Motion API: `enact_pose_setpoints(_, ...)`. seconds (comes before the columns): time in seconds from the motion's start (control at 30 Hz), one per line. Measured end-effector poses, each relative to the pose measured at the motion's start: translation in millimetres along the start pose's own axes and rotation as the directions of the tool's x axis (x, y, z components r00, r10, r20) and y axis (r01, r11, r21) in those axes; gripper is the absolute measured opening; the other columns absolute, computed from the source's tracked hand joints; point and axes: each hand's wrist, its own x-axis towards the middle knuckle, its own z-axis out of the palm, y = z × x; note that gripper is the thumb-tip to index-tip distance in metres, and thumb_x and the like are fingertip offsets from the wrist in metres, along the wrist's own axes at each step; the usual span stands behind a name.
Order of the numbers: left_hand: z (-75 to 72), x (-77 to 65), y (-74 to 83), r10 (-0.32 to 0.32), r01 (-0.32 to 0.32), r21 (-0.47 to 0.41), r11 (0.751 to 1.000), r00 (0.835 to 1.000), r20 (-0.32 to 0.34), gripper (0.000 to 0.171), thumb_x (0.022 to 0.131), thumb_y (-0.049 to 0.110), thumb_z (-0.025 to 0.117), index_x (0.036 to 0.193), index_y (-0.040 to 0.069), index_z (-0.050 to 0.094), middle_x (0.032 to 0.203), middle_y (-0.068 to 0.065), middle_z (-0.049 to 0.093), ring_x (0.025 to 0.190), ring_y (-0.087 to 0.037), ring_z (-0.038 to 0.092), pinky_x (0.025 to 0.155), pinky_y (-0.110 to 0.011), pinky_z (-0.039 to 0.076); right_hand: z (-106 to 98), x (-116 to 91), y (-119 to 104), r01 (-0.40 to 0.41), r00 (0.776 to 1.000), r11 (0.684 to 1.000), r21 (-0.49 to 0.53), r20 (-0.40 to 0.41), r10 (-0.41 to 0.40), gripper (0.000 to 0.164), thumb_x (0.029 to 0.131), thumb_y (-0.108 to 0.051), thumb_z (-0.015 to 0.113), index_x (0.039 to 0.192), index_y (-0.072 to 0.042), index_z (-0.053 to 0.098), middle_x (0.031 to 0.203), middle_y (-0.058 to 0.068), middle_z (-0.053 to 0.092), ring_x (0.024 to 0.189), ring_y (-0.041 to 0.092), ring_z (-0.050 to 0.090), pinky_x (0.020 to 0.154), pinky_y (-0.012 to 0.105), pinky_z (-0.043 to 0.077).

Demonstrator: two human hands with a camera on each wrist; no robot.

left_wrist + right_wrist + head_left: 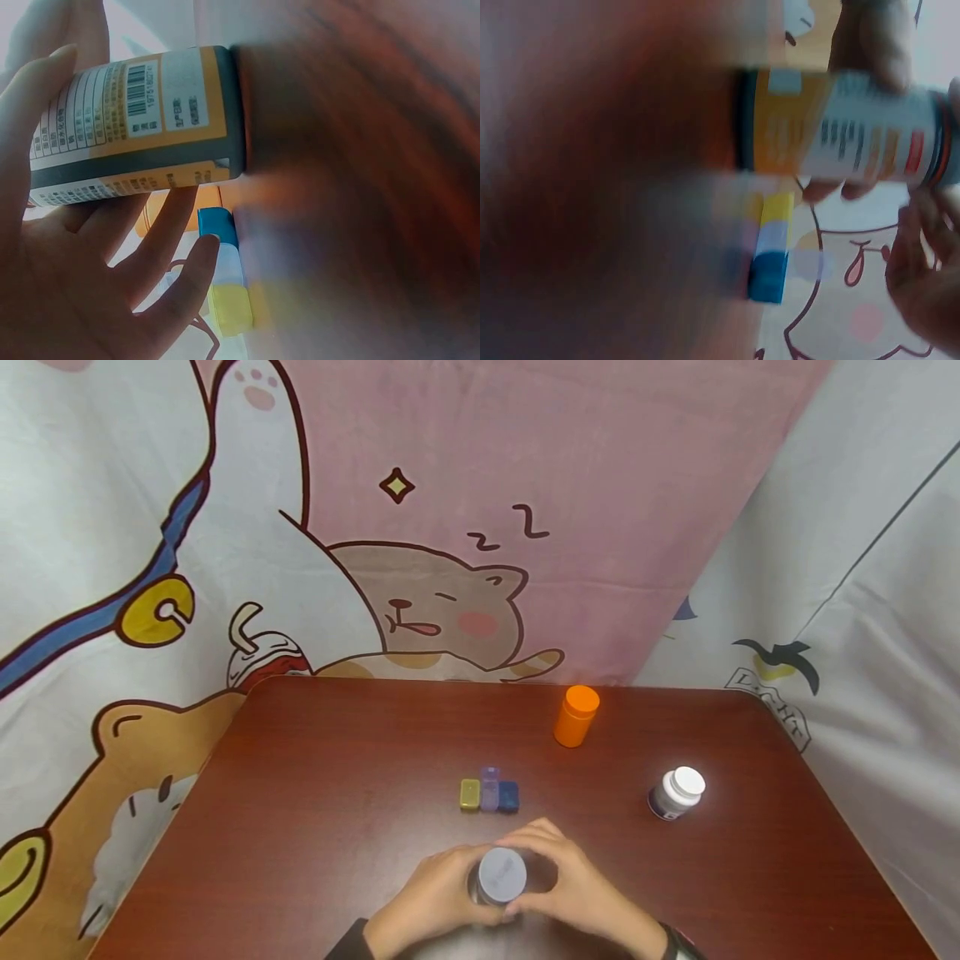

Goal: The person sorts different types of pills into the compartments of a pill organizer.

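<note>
The left hand [438, 892] curls round a labelled bottle [127, 127] standing upright on the counter [337, 793], while the right hand [576, 883] bends its thumb and fingers about the grey lid [502, 875]. Beyond them sits a three-colour pillbox [489, 795], its purple flap raised; an orange bottle [576, 718] stands farther back, a white bottle [677, 793] to the right.

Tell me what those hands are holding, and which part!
A bottle: the left hand holds its labelled body, and the right hand curls round its grey cap.
</note>
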Motion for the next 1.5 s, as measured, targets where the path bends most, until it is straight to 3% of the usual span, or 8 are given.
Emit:
enact_pose_setpoints(0.13, -0.3, -0.5, -0.1, -0.01, 0.01, 0.006, 1.0, 1.0, 0.004, 0.061, 0.061, 0.061, 0.068, 0.113, 0.031, 0.056, 0.094, 0.02, 0.058, 0.083, 0.001, 0.053, 0.067, -0.026, 0.045, -15, 16, -1, 0.049, 0.987, 0.994, 0.095, 0.151, -0.063, 0.058, 0.065, -0.022, 0.079, 0.118, -0.011, 0.056, 0.11, -0.003, 0.056, 0.101, 0.015, 0.047, 0.086, 0.029, 0.04)
enact_pose_setpoints(0.3, -1.5, -0.7, -0.3, -0.014, 0.014, 0.005, 1.0, 1.0, 0.013, 0.063, 0.06, 0.062, 0.068, 0.113, 0.029, 0.055, 0.092, 0.019, 0.057, 0.082, 0.001, 0.053, 0.066, -0.026, 0.045, -24, 28, 11, 0.07, 0.936, 0.985, 0.157, 0.331, -0.119, 0.057, 0.069, -0.025, 0.075, 0.121, -0.012, 0.054, 0.112, -0.004, 0.053, 0.104, 0.013, 0.045, 0.087, 0.028, 0.039)
enact_pose_setpoints(0.43, -1.7, -1.2, -0.4, -0.019, 0.019, 0.014, 1.0, 1.0, 0.01, 0.062, 0.06, 0.06, 0.069, 0.111, 0.028, 0.056, 0.089, 0.02, 0.056, 0.08, 0.002, 0.052, 0.064, -0.025, 0.045, -23, 29, 24, 0.102, 0.901, 0.982, 0.16, 0.404, -0.16, 0.061, 0.072, -0.027, 0.072, 0.126, -0.014, 0.05, 0.116, -0.006, 0.05, 0.107, 0.011, 0.043, 0.089, 0.028, 0.038)
enact_pose_setpoints(0.53, -1.5, -1.2, -0.2, -0.026, 0.025, 0.013, 1.0, 1.0, 0.013, 0.062, 0.059, 0.06, 0.07, 0.11, 0.027, 0.057, 0.09, 0.02, 0.056, 0.081, 0.002, 0.052, 0.066, -0.025, 0.045, -22, 27, 25, 0.082, 0.903, 0.982, 0.173, 0.405, -0.147, 0.064, 0.072, -0.022, 0.073, 0.129, -0.013, 0.047, 0.118, -0.006, 0.05, 0.108, 0.012, 0.043, 0.089, 0.029, 0.038)
enact_pose_setpoints(0.7, -1.8, -0.2, 0.2, -0.023, 0.023, 0.0, 1.0, 0.999, 0.022, 0.062, 0.06, 0.06, 0.069, 0.112, 0.028, 0.057, 0.094, 0.02, 0.057, 0.085, 0.001, 0.053, 0.068, -0.027, 0.045, -25, 18, 9, -0.034, 0.949, 0.982, 0.184, 0.315, -0.026, 0.065, 0.071, -0.016, 0.075, 0.129, -0.014, 0.047, 0.121, -0.001, 0.051, 0.108, 0.017, 0.045, 0.088, 0.034, 0.04)
enact_pose_setpoints(0.9, -2.0, 0.4, 0.7, -0.017, 0.018, -0.021, 1.0, 0.999, 0.032, 0.058, 0.06, 0.057, 0.071, 0.112, 0.034, 0.057, 0.098, 0.021, 0.057, 0.088, 0.0, 0.053, 0.072, -0.029, 0.045, -25, 3, -20, -0.1, 0.994, 0.99, 0.098, 0.062, 0.094, 0.061, 0.069, -0.013, 0.076, 0.124, -0.013, 0.051, 0.114, 0.003, 0.056, 0.098, 0.019, 0.05, 0.081, 0.03, 0.043)
enact_pose_setpoints(1.2, -1.7, -0.2, 0.3, -0.04, 0.04, -0.015, 0.999, 0.998, 0.04, 0.059, 0.061, 0.061, 0.068, 0.111, 0.033, 0.057, 0.098, 0.021, 0.057, 0.087, -0.001, 0.054, 0.071, -0.03, 0.045, -2, -21, -41, -0.188, 0.956, 0.982, 0.033, -0.224, 0.19, 0.053, 0.069, -0.007, 0.075, 0.118, -0.005, 0.055, 0.108, 0.008, 0.059, 0.095, 0.015, 0.051, 0.077, 0.023, 0.041)
enact_pose_setpoints(1.5, -0.1, -0.8, -1.3, -0.023, 0.024, -0.023, 0.999, 0.999, 0.024, 0.057, 0.061, 0.062, 0.067, 0.111, 0.035, 0.057, 0.097, 0.022, 0.057, 0.087, 0.0, 0.053, 0.071, -0.029, 0.045, 6, -17, -45, -0.11, 0.961, 0.993, -0.043, -0.261, 0.095, 0.054, 0.062, -0.006, 0.079, 0.112, -0.002, 0.058, 0.107, 0.011, 0.059, 0.099, 0.021, 0.051, 0.086, 0.018, 0.038)
